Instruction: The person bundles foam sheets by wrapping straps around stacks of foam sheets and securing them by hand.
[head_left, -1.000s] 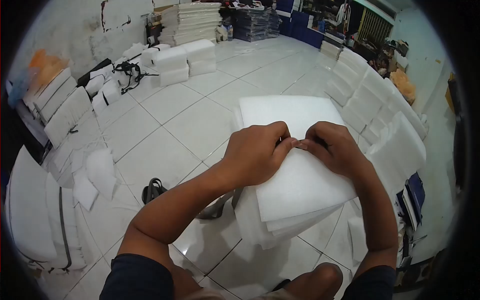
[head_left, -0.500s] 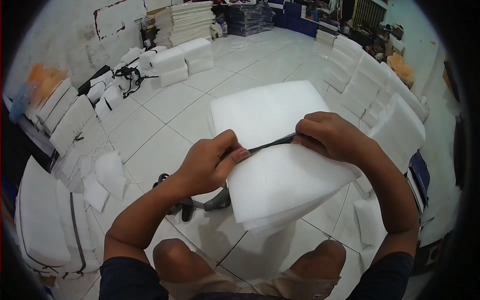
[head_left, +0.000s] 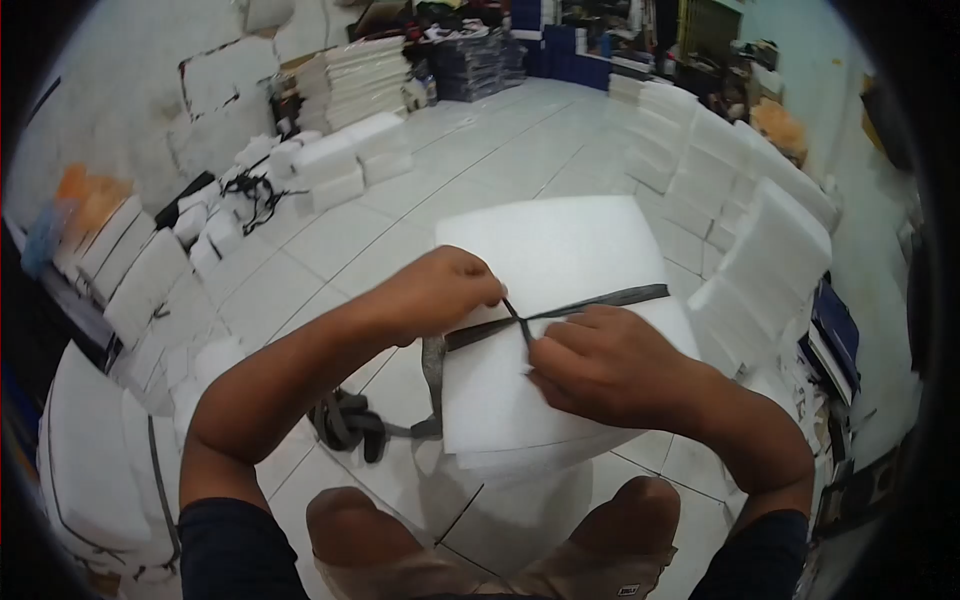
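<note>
A stack of white foam sheets (head_left: 560, 240) stands in front of my knees. Round its middle runs a dark fabric strip (head_left: 625, 297), its two ends crossing at a small knot on top. My left hand (head_left: 450, 290), above and left of the knot, pinches one end. The other end is gripped by my right hand (head_left: 600, 362), whose fingers are curled just right of and below the knot. More of the dark strip hangs down the stack's left side to a loose coil (head_left: 350, 425) on the floor.
Tied foam bundles (head_left: 105, 460) stand at the left. Stacks of white foam (head_left: 765, 250) line the right side, near a dark blue folder (head_left: 833, 330). Further foam blocks (head_left: 345, 160) and tall piles (head_left: 365, 85) sit along the back wall on the tiled floor (head_left: 480, 150).
The strip's ends have been crossed and drawn into a knot over the foam. My right hand has come down and left, nearer me; my left hand has risen slightly. The view has tilted up.
</note>
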